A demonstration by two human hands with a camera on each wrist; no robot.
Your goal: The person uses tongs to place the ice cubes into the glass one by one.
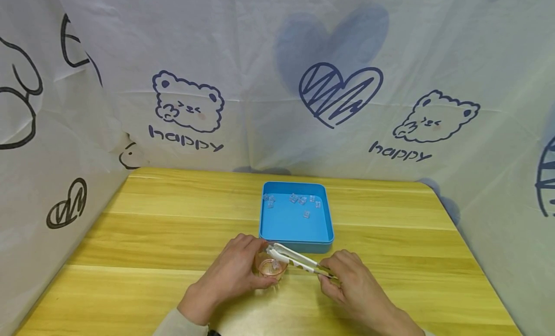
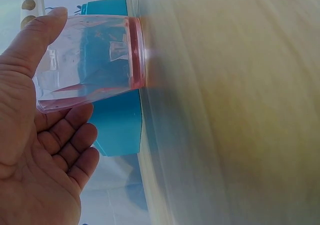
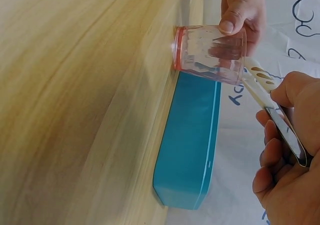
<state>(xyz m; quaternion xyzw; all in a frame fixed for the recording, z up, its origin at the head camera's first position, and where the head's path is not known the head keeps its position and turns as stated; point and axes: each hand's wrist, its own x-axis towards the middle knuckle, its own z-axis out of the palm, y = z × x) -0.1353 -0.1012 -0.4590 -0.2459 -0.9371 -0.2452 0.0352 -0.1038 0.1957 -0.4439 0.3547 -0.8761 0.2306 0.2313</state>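
My left hand (image 1: 234,266) grips a clear, pink-tinted plastic cup (image 2: 90,60) by its side, thumb on one face and fingers around the other. The cup stands upright on the table, and a small clear block (image 2: 119,50) lies near its bottom. My right hand (image 1: 353,285) holds a pair of tongs (image 1: 297,259) with white, spotted tips and metallic handles. Those tips reach into the cup's mouth, where another clear block (image 2: 48,60) shows close to them. Just beyond the cup is a blue square tray (image 1: 297,247).
Several small clear blocks (image 1: 302,200) lie scattered in the tray, mostly toward its far side. The wood-grain table (image 1: 173,220) stretches to both sides. A white cloth (image 1: 260,85) with drawn bears and hearts hangs behind it and at the sides.
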